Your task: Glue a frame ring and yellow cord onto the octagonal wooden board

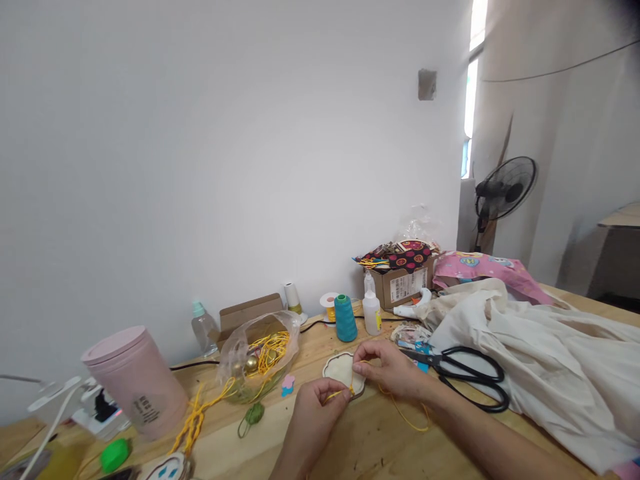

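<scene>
A cream, scallop-edged fabric piece (339, 369) with a dark rim lies on the wooden table under my fingers. At its lower edge my left hand (320, 408) pinches a yellow cord, close to a small yellow knot. My right hand (383, 367) grips the same yellow cord (407, 421) between thumb and fingers, just above the fabric; its loose end trails onto the table below my wrist. Black-handled scissors (463, 373) lie right of my right hand. Behind the fabric piece stand a teal thread cone (345, 319) and a white squeeze bottle (371, 313).
To the left are a clear plastic bag (237, 357) with yellow cord, a green thread bundle (254, 415) and a pink canister (135, 383). A cardboard box (400, 287) stands at the back right, with white cloth (530, 353) spread in front. The wall (225, 147) bounds the table.
</scene>
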Demonstrator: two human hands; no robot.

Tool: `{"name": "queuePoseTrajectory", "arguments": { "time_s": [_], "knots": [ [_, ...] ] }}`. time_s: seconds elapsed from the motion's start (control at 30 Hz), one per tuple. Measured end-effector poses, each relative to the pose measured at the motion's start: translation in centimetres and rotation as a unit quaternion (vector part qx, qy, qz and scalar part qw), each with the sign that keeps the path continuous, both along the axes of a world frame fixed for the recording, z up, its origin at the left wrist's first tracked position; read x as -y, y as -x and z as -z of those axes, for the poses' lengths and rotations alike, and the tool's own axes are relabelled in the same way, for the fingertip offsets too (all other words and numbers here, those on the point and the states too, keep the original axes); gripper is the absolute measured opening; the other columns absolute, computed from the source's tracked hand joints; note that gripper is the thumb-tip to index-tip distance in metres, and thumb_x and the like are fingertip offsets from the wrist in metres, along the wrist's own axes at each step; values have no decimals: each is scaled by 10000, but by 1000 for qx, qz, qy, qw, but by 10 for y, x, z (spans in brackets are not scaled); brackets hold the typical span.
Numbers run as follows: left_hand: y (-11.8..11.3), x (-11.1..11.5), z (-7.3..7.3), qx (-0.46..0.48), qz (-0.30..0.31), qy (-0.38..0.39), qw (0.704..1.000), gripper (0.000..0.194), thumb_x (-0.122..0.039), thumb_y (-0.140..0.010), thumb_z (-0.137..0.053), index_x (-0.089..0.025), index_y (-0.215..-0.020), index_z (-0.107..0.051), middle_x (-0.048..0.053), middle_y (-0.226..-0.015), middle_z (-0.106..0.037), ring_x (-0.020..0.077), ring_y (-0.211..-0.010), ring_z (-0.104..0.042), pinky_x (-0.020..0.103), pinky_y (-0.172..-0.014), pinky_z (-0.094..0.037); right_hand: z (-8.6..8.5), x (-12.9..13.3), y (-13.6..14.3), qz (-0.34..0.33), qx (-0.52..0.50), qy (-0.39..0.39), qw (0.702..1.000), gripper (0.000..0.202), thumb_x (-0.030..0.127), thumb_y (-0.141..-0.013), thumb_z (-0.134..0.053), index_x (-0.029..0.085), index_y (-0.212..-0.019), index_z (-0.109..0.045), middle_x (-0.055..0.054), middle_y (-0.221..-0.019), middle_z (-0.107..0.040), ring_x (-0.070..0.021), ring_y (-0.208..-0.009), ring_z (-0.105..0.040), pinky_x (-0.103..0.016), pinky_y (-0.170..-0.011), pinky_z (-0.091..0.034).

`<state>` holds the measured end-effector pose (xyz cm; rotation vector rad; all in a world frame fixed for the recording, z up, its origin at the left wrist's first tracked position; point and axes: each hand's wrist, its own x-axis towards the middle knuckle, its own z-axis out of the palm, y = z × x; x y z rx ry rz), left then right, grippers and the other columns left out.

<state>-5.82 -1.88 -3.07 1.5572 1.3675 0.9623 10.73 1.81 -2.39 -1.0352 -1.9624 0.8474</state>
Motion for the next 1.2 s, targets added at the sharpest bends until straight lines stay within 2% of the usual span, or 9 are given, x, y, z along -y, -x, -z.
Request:
{"name": "queuePoseTrajectory", "arguments": {
  "time_s": [0.17,0.33,0.4,0.6,0.73,0.9,1.07,1.2],
  "knots": [
    [0,-1,-2,3,-18,6,1000,219,-320,-597,-576,-126,-651,-661,40,-644,-664,173,-612,-562,237,-563,-406,1,-1,3,-17,-19,29,999,161,268,-701,-506,136,-712,-598,-1,-646,-581,-103,-606,-495,-199,-546,-388],
    [0,0,-5,-16,-6,2,1000,236,-324,-612,-562,-122,-659,-677,54,-665,-680,192,-650,-571,249,-594,-413,3,1,10,-86,-121,114,982,185,316,-698,-519,135,-698,-555,-4,-632,-592,-112,-598,-535,-220,-555,-417],
    [-1,0,-6,-13,9,-1,1000,245,-320,-625,-550,-119,-671,-682,56,-676,-684,193,-655,-573,249,-596,-412,4,2,12,-95,-150,125,976,195,333,-702,-517,139,-698,-540,-2,-622,-594,-117,-601,-547,-229,-566,-422],
    [-1,0,-6,-15,4,2,1000,235,-300,-621,-545,-110,-645,-681,47,-630,-676,180,-604,-562,241,-556,-399,2,5,13,-82,-180,110,974,170,307,-692,-540,138,-671,-528,-2,-623,-604,-111,-591,-545,-214,-547,-395],
    [1,-1,-5,4,-2,0,1000,211,-290,-605,-564,-115,-633,-678,37,-617,-667,167,-597,-556,231,-551,-394,3,5,14,-95,-214,127,964,191,317,-684,-557,129,-667,-530,-1,-609,-596,-97,-563,-528,-204,-534,-381],
    [1,-2,-2,51,-12,11,999,212,-305,-595,-589,-115,-655,-659,26,-595,-651,144,-559,-548,214,-520,-392,7,1,15,-75,-260,155,950,221,343,-673,-574,127,-666,-526,12,-579,-574,-76,-520,-496,-194,-523,-374],
    [0,-2,-1,108,-8,25,994,257,-297,-570,-636,-117,-754,-642,53,-714,-672,151,-624,-569,220,-561,-423,11,-2,16,-50,-270,165,947,232,353,-670,-579,128,-659,-525,15,-552,-568,-72,-489,-478,-191,-502,-367],
    [-1,-1,-1,88,-8,10,996,234,-292,-577,-631,-117,-730,-653,69,-754,-672,169,-670,-575,226,-580,-428,11,-3,16,-45,-272,173,946,233,355,-663,-584,128,-653,-531,0,-570,-586,-77,-490,-481,-197,-504,-368]
  ]
}}
